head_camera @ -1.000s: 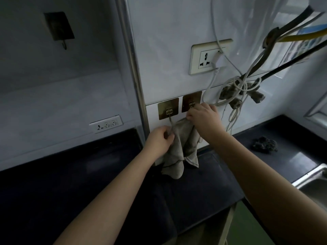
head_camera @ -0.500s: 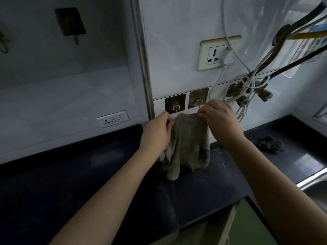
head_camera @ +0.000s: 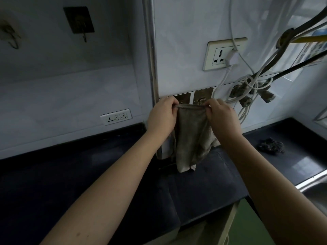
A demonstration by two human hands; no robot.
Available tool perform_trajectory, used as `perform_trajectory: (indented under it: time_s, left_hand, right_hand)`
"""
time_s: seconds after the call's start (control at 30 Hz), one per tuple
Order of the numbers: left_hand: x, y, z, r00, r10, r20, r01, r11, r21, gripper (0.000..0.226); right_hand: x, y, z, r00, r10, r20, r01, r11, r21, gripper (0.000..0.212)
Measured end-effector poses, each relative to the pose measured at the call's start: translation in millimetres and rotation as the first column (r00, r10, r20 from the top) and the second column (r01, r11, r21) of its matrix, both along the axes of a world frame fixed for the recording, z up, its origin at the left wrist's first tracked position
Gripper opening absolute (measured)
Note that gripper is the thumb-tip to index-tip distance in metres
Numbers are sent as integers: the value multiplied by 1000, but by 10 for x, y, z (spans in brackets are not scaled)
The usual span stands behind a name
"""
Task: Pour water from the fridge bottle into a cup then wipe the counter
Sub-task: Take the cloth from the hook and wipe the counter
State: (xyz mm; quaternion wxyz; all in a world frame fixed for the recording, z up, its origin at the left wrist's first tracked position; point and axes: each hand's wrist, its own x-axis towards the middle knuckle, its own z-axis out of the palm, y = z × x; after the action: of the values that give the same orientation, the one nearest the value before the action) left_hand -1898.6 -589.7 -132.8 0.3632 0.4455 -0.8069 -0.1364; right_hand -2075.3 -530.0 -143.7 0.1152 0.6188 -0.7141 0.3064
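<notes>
1. The grey cloth (head_camera: pixel 192 131), bunched a second ago, is now stretched flat along its top edge, pinched by the left hand (head_camera: pixel 161 117) and the right hand (head_camera: pixel 221 116)
2. It is held level with the two wall hooks (head_camera: pixel 202 99), its lower end hanging just above the dark table (head_camera: pixel 88 174)
3. Hanging up is judged under way, so the wiping seems done; no bottle or cup is seen

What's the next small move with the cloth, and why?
Probably lift the cloth so its top edge reaches the wall hook: the left hand and right hand pinch that edge taut just in front of the hook plates.
</notes>
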Motion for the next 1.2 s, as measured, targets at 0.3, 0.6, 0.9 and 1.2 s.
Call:
perform_trajectory:
  time_s: [0.3, 0.6, 0.9, 1.2]
  left_hand:
    - [404, 321, 28, 997, -62, -52, 60, 997, -41, 6]
    - [1086, 719, -107, 993, -68, -96, 77, 993, 92, 7]
    - [2503, 1122, -42, 998, 50, 30, -53, 992, 112, 10]
    - [3964, 1187, 125, 960, 36, 278, -65, 993, 94, 17]
  right_hand:
    - [61, 441, -53, 951, 242, 194, -270, 954, 132, 23]
    - [525, 757, -345, 899, 345, 271, -436, 644, 629, 20]
    - [1375, 879, -377, 907, 296, 299, -420, 662, 620, 14]
    - [2615, 947, -58, 905, 318, 282, -420, 771, 479, 33]
